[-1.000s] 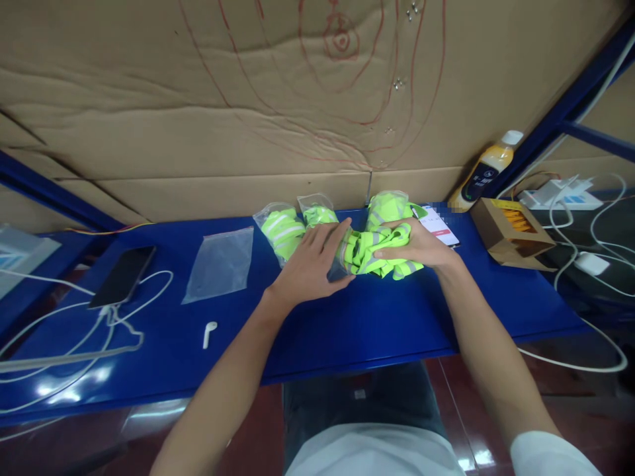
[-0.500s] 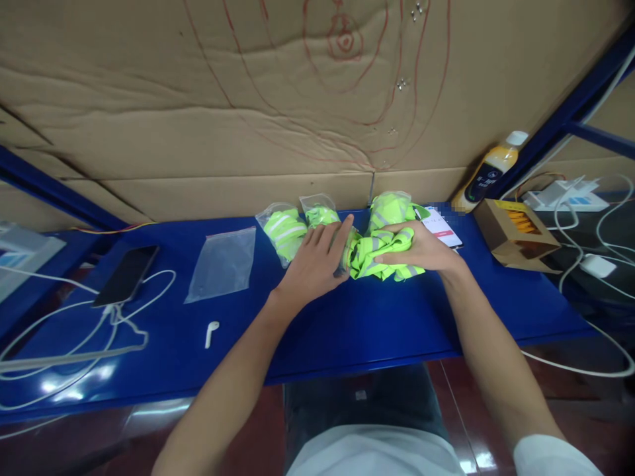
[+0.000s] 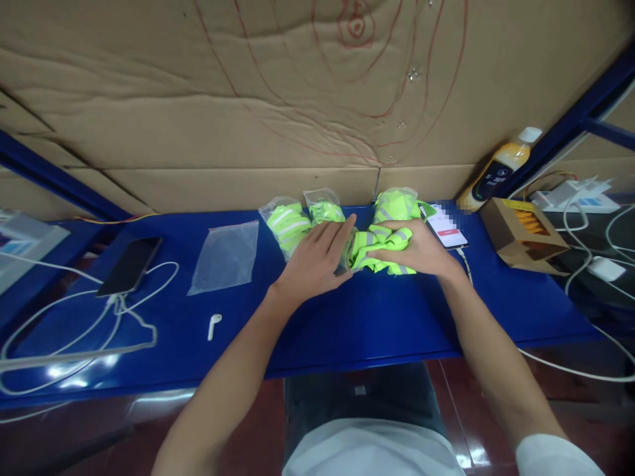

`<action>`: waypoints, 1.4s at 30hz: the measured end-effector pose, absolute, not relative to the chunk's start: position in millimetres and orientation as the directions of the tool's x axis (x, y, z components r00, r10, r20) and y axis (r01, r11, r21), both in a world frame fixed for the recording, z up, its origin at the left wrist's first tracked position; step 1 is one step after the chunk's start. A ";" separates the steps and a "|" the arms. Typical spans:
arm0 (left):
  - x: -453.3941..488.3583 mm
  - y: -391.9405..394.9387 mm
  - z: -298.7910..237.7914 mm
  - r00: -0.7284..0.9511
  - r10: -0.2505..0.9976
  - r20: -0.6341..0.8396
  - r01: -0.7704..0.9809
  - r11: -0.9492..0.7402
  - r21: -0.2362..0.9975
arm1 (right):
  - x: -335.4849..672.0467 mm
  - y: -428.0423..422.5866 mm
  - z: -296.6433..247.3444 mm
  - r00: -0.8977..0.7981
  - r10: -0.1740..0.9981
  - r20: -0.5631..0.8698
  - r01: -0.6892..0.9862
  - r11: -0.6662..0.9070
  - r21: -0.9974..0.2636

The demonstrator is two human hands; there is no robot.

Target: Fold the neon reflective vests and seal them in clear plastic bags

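A bunched neon-yellow reflective vest (image 3: 374, 248) with grey strips lies at the middle of the blue shelf. My right hand (image 3: 424, 250) is closed around its right side, the fingers partly buried in the folds. My left hand (image 3: 315, 263) grips a clear plastic bag (image 3: 346, 256) at the vest's left end; most of that bag is hidden behind the fingers. Behind my hands sit bagged neon-yellow bundles: one on the left (image 3: 286, 225), one in the middle (image 3: 326, 208) and one on the right (image 3: 397, 203). A flat clear zip bag (image 3: 225, 258) lies to the left.
On the left are a dark phone (image 3: 129, 266) with white cables and a white earbud (image 3: 214, 326). A lit phone (image 3: 446, 228), a leaning juice bottle (image 3: 501, 173) and an open cardboard box (image 3: 516, 241) stand at the right. A cardboard wall (image 3: 238, 145) backs the shelf.
The view has shifted slightly. The vest's right part looks a little more gathered toward my left hand, and my right hand has edged left over it.
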State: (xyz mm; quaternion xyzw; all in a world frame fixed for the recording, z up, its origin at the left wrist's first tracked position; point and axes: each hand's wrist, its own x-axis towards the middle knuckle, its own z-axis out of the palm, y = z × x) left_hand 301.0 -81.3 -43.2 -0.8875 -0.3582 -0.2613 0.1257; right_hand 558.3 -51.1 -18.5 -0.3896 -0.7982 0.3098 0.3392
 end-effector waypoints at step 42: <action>309.0 -81.7 -42.8 0.485 0.599 0.637 0.767 -0.642 0.020 | 543.3 -62.2 -13.7 -0.437 0.880 0.185 0.255 0.319 -0.913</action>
